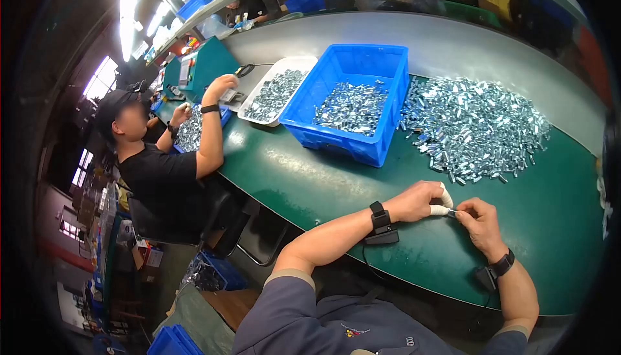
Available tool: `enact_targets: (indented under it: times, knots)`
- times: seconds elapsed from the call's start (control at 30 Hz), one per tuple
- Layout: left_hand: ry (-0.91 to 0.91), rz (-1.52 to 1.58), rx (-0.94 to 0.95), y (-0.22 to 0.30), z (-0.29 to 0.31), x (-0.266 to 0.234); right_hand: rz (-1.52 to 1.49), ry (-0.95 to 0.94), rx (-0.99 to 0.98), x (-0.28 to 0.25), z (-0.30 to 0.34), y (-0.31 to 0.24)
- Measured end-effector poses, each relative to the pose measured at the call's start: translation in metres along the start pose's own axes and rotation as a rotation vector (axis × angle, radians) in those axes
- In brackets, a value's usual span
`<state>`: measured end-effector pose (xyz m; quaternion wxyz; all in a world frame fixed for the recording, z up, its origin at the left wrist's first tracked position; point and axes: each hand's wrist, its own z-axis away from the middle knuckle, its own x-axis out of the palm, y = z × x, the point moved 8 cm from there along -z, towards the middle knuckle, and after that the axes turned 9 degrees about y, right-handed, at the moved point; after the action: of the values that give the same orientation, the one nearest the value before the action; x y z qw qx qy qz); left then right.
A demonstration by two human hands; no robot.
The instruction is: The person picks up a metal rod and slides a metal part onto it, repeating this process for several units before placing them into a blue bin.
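Here, over the dark green table top, the left hand, its fingertips wrapped in white tape, pinches one end of a small silvery metal part, and the right hand pinches the other end, so both hands meet just above the near edge. A loose heap of shiny metal pieces lies beyond them, beside a blue plastic bin and a white tray. A co-worker's hand reaches farther left.

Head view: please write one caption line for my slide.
Both hands pinch a small metal part over a green table beside a blue bin.
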<state>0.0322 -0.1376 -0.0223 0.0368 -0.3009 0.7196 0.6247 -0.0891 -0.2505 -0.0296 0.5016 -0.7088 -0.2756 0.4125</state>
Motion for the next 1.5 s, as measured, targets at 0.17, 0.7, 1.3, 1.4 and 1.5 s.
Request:
enact_targets:
  times: [0.17,0.7,1.3,1.4,1.5]
  knots:
    - [-0.007,0.005,-0.015,-0.001,-0.001,0.002,0.019,0.031,-0.02,-0.005,-0.001,0.006]
    - [0.135,-0.098,0.075,0.012,0.009,-0.018,-0.07,0.103,0.042,-0.016,-0.002,0.018]
    - [0.384,-1.046,0.314,0.088,-0.058,-0.102,0.077,0.102,-0.129,-0.021,-0.009,0.01]
    - [0.052,-0.833,0.462,0.07,-0.104,0.011,0.126,0.129,-0.154,-0.031,0.0,0.018]
    - [-0.124,-0.797,0.603,0.078,-0.141,0.081,0.133,0.141,-0.212,-0.021,-0.002,0.011]
